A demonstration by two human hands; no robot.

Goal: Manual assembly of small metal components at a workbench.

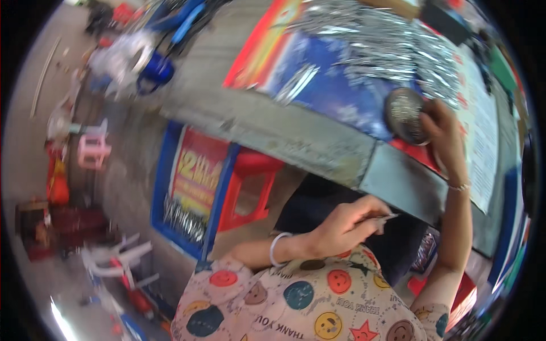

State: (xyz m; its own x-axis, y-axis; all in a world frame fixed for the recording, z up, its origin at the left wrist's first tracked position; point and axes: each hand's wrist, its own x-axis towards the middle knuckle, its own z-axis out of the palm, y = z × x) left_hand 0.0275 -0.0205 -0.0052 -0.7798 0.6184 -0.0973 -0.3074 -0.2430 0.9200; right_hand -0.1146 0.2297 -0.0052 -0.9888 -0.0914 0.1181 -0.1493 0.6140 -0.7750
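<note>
My left hand, with a white band at its wrist, is held in front of my body. Thumb and fingers pinch a small, thin silvery piece, mostly hidden by the fingers. At the table's near edge, my right hand has its fingers bent together over the right rim of a round dark dish. Small shiny metal parts fill the dish, too fine to name. Whatever the right fingertips grip is hidden. Beyond the dish lies a wide heap of thin silvery strips.
A small bunch of similar strips lies on the blue printed sheet, left of the heap. Below the grey tabletop stand a blue-framed tray holding more strips and a red stool. A blue container stands farther left.
</note>
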